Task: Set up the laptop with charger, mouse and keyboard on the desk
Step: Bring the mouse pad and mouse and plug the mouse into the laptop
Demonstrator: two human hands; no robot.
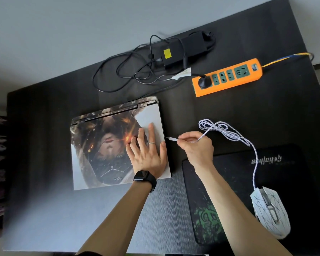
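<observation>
On the dark desk (44,108) I see the closed laptop (100,145) left of centre, with the left hand (148,154) flat, fingers spread, on the lid's right part. Just right of that edge, the right hand (196,148) pinches the mouse cable's plug (172,139), tip short of the laptop. The mouse (270,211) sits near right on its pad (284,172); the charger (185,47) and power strip (227,78) lie far.
</observation>
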